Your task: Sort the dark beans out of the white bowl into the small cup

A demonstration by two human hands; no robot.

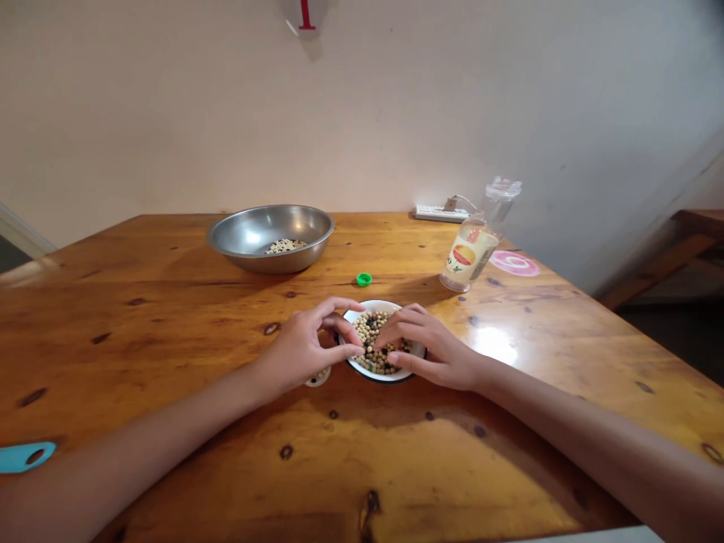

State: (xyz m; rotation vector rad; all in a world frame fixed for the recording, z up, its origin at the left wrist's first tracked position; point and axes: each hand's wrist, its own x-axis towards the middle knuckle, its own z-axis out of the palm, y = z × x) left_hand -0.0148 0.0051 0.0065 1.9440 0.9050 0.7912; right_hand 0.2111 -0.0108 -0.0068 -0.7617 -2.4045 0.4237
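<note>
A white bowl with a dark rim (390, 378) holds pale round beans (378, 368) mixed with black ones. My left hand (311, 339) reaches over its left edge, index finger stretched along the rim. Thumb and middle fingertip meet in a pinch just above the beans; anything between them is too small to make out. From the right, my right hand (433, 347) reaches in, fingers bent down among the beans and thumb apart from them. Partly hidden under my left hand is a small white dish (317, 381) with some beans in it.
A wide steel basin (237, 237) with beans stands at the back left. A green cap (363, 280) lies behind the bowl. At the right are a clear labelled bottle (469, 253), a power strip (438, 214) and a pink sticker (517, 263). A turquoise handle (26, 458) pokes in at left.
</note>
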